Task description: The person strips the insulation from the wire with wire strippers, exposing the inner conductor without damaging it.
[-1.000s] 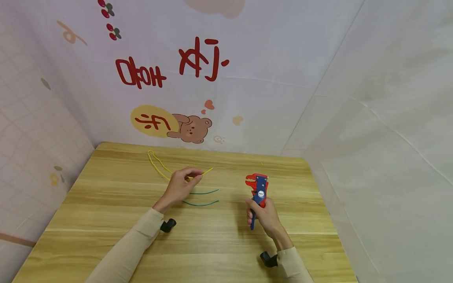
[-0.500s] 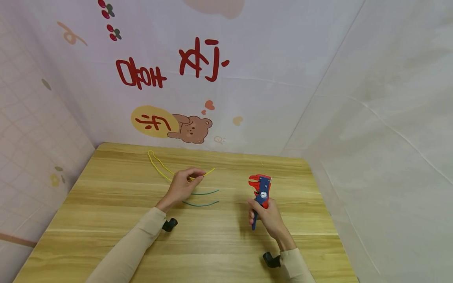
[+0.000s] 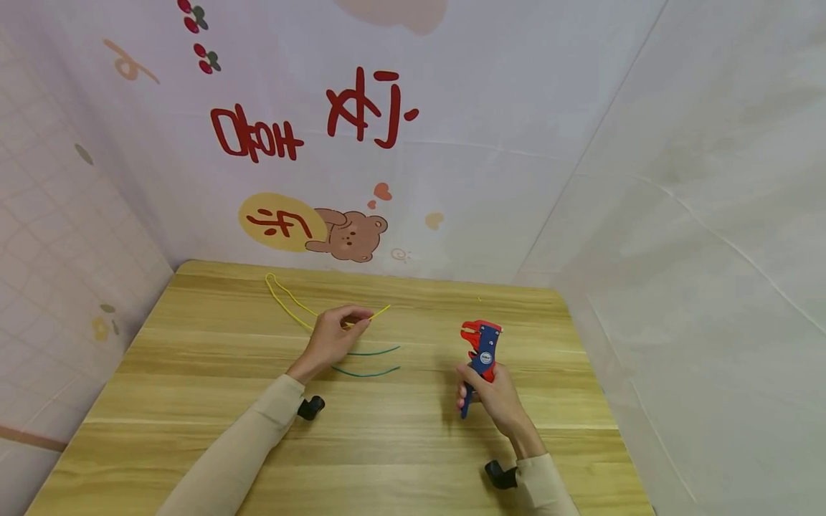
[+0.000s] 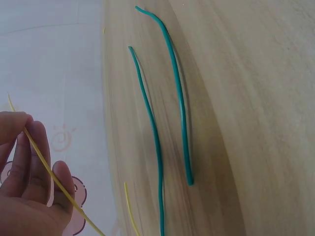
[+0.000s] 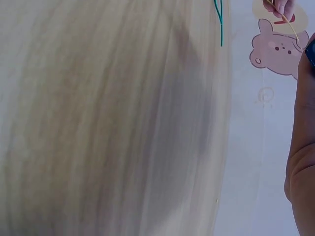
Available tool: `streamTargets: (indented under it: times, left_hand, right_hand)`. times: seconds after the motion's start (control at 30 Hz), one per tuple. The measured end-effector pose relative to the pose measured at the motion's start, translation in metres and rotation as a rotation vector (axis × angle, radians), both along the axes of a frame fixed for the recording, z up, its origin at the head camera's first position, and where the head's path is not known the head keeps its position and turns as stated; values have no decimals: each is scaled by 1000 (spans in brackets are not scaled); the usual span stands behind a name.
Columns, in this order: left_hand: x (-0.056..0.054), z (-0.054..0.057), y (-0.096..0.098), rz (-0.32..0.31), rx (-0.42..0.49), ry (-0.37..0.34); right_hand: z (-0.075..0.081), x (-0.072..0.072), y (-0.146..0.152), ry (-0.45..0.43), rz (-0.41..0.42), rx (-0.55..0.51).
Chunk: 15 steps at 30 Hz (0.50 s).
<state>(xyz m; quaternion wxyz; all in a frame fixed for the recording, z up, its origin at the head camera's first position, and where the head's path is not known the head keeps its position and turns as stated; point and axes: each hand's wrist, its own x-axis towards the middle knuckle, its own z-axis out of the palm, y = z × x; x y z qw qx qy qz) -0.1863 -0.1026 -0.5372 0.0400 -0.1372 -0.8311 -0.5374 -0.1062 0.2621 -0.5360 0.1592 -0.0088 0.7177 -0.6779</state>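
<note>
Between thumb and fingertips my left hand (image 3: 331, 334) pinches a yellow wire (image 3: 381, 312) near one end, and the tip sticks out to the right. The left wrist view shows the yellow wire (image 4: 45, 164) crossing the palm, with a thin bare-looking tip. Its long loop trails behind the hand toward the table's back left. My right hand (image 3: 495, 394) grips the handles of a red and blue wire stripper (image 3: 482, 351), held up with its jaws apart and nothing between them. In the right wrist view only the thumb side of the right hand (image 5: 305, 162) and a sliver of the tool show.
Two green wires (image 4: 179, 98) lie on the wooden table (image 3: 400, 444) just in front of the left hand. A tiny yellow scrap (image 3: 480, 299) lies near the back edge. A printed cloth wall (image 3: 477, 215) rises behind the table.
My right hand has moved slightly right with the wire stripper. The left hand, pinching the yellow wire, has barely shifted.
</note>
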Motion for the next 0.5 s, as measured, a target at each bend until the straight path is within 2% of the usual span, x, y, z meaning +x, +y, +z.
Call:
streamTargets:
  times: [0.5]
  left_hand:
    - [-11, -5, 2, 23, -20, -46]
  right_hand:
    - [-9, 4, 13, 5, -25, -29]
